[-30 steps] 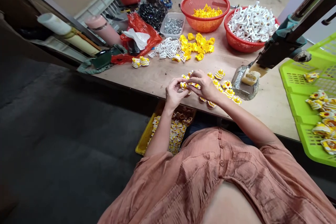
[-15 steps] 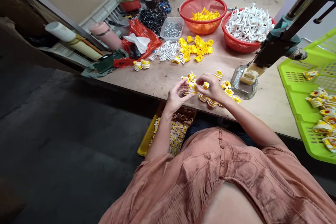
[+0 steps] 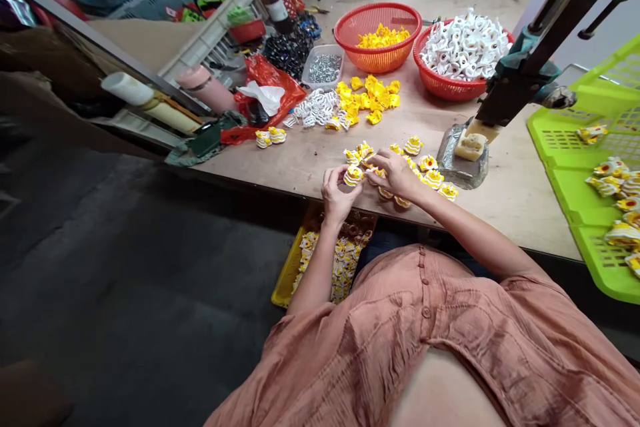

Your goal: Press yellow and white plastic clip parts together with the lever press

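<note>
My left hand (image 3: 339, 199), near the table's front edge, holds a yellow-and-white striped piece (image 3: 353, 175) between thumb and fingers. Just right of it, my right hand (image 3: 393, 173) has its fingers bent together over the striped pieces; what they grip, if anything, is hidden. More striped pieces (image 3: 433, 179) lie around and to the right of my right hand, some showing a red spot. Behind the hands are a heap of yellow parts (image 3: 373, 95) and a heap of white looped parts (image 3: 319, 108).
A press (image 3: 520, 67) stands at the right over a metal block (image 3: 461, 163). Behind are two red baskets (image 3: 383, 57) (image 3: 450, 87) and a box of metal pins (image 3: 325, 68). A green basket (image 3: 565, 193) is far right; a yellow crate (image 3: 284, 280) sits below the table.
My left hand has turned and lowered slightly, showing the striped piece in it more fully. My right hand has drawn apart from that piece. The view has shifted a little.
</note>
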Demonstrator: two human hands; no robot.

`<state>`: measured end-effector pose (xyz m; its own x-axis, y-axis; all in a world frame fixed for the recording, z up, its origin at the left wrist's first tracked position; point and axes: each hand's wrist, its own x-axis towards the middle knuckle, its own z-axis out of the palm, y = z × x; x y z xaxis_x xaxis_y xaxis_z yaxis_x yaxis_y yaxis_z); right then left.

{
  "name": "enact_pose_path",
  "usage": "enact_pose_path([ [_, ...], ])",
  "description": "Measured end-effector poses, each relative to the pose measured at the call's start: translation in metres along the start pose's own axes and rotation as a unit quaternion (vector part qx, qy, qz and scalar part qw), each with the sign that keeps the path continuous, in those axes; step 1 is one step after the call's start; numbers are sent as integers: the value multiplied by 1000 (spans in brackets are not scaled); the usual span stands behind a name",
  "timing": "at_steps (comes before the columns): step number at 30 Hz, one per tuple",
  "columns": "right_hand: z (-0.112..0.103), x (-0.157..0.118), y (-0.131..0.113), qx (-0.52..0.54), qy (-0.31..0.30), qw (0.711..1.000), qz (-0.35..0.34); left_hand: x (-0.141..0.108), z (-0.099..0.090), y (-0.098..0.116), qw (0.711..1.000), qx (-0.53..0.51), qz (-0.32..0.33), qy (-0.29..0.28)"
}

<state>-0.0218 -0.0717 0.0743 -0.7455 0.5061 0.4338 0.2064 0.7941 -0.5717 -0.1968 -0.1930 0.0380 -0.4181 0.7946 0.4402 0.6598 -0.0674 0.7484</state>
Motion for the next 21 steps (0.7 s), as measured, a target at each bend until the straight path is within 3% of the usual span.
enact_pose_path([
  [5,2,-1,-12,69,51,996,-10,-5,-1,31,998,25,63,4],
  [11,12,-15,-24,-8,84,995,-52,-11,3,33,999,28,47,-4],
  [15,13,-16,-22,-16,66,996,-56,-16,3,33,999,22,30,-3],
  [19,-3,3,-1,-49,39,997,45,-14,-2,15,998,43,-14,32],
  [21,-11,19,8,-106,-14,988,109,-11,-2,-3,996,70,-32,39],
])
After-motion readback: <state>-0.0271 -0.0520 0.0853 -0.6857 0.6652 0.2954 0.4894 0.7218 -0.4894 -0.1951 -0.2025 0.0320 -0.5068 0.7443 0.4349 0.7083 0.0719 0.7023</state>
